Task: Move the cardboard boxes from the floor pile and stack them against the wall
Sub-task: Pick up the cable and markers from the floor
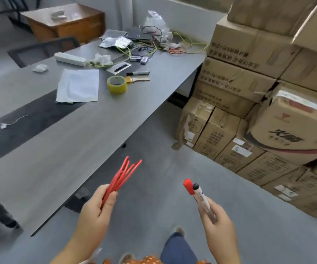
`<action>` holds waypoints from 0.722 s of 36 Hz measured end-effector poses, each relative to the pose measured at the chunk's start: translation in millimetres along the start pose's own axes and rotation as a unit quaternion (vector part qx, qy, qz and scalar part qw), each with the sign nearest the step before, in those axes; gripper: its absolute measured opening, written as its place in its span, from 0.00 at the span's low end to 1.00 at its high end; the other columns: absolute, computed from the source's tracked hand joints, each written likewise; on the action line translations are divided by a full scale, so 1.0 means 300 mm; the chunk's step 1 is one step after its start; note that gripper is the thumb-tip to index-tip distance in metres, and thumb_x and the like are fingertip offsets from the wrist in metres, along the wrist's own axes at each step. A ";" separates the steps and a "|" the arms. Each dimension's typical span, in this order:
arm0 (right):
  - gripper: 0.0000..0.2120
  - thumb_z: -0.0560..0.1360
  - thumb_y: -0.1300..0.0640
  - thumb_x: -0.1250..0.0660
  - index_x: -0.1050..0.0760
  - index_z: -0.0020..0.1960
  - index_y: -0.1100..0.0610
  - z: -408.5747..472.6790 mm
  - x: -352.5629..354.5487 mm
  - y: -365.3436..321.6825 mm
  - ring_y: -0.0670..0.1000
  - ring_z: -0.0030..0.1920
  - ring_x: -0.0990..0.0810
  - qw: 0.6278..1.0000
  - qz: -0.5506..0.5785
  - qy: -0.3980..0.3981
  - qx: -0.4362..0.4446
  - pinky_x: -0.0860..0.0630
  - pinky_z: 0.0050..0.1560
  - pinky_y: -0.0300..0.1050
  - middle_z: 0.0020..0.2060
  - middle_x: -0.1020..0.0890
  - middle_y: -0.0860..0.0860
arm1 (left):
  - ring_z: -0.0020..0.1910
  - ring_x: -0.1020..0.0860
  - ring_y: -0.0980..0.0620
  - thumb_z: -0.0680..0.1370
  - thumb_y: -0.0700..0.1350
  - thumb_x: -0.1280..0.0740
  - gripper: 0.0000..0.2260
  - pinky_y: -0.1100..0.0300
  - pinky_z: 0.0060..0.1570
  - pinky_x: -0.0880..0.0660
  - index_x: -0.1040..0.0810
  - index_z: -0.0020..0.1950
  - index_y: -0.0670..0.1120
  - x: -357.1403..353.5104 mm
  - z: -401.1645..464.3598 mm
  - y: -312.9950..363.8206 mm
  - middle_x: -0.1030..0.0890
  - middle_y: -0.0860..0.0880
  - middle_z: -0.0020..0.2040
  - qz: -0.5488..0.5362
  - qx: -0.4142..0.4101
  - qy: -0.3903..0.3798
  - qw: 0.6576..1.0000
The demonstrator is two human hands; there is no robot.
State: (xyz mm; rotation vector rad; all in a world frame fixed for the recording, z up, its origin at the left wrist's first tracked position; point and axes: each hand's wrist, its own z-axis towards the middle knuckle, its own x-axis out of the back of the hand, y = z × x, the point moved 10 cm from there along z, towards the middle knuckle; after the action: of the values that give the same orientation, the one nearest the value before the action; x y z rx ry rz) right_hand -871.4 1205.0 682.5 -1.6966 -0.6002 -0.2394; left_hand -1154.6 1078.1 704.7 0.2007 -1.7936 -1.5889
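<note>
Left hand [94, 212]: curled around a bundle of thin red sticks [122, 175], gripped at the lower ends, upper ends fanning up and away over the table edge. Thumb pressed along the side of the bundle.

Right hand [217, 223]: curled around two markers [195, 191] held side by side, one with a red cap, one with a black cap, caps pointing up and to the left.

Both hands raised over the grey floor [154, 197], well apart from each other.

Cardboard boxes [249, 96]: stacked in several tiers at the right, beside the end of the table, reaching from the floor to the top of the view. Upper boxes slightly misaligned; one large box [295, 128] with a red stripe and dark print tilted on the lower rows. Neither hand in contact with any box.

Grey table [77, 130]: at the left, carrying a roll of yellow tape [116, 84], a white sheet [78, 85], a black marker [137, 73], a brush just beside it, crumpled paper, and a tangle of wires [154, 44] at the far end.

Wooden cabinet [68, 23]: at the far left, behind the table.
</note>
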 end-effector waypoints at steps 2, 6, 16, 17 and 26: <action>0.20 0.76 0.62 0.33 0.27 0.45 0.34 0.144 0.005 -0.003 0.39 0.44 0.22 1.000 -0.006 -0.014 -0.014 0.30 0.45 0.38 0.45 0.20 0.45 | 0.38 0.27 0.49 0.71 0.68 0.43 0.15 0.56 0.35 0.32 0.24 0.50 0.64 -0.058 0.102 0.006 0.22 0.34 0.41 0.010 0.001 -0.001 1.000; 0.19 0.78 0.59 0.36 0.29 0.44 0.33 0.462 0.025 -0.055 0.42 0.43 0.24 0.998 -0.045 -0.052 0.006 0.31 0.44 0.43 0.43 0.22 0.47 | 0.37 0.26 0.39 0.73 0.64 0.42 0.11 0.55 0.37 0.30 0.24 0.50 0.64 -0.186 0.314 0.015 0.22 0.36 0.40 0.019 0.021 0.027 0.999; 0.17 0.80 0.57 0.39 0.30 0.47 0.33 1.172 0.118 -0.276 0.40 0.42 0.25 0.980 -0.109 -0.144 0.084 0.32 0.38 0.29 0.45 0.21 0.49 | 0.30 0.30 0.52 0.72 0.65 0.46 0.13 0.59 0.33 0.34 0.28 0.50 0.63 -0.443 0.836 0.148 0.23 0.43 0.36 0.054 0.003 0.087 0.995; 0.16 0.80 0.57 0.39 0.29 0.48 0.33 1.228 0.105 -0.295 0.40 0.42 0.24 0.978 -0.114 -0.152 0.088 0.32 0.39 0.28 0.46 0.21 0.49 | 0.30 0.31 0.54 0.73 0.64 0.47 0.13 0.60 0.32 0.35 0.29 0.50 0.62 -0.455 0.884 0.161 0.25 0.45 0.35 0.072 -0.005 0.089 0.993; 0.14 0.80 0.57 0.41 0.28 0.54 0.37 1.645 -0.174 -0.511 0.39 0.43 0.24 0.953 -0.139 -0.226 0.146 0.32 0.38 0.29 0.44 0.23 0.47 | 0.33 0.24 0.42 0.77 0.52 0.43 0.08 0.59 0.34 0.34 0.28 0.48 0.50 -0.449 1.363 0.079 0.20 0.49 0.37 0.262 -0.092 0.116 0.954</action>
State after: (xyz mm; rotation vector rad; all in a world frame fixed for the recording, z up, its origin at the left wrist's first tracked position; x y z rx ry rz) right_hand -1076.7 1682.2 679.7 -1.3780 -1.1612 0.0459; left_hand -1292.8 1485.7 679.8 -0.1605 -1.3620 -1.2750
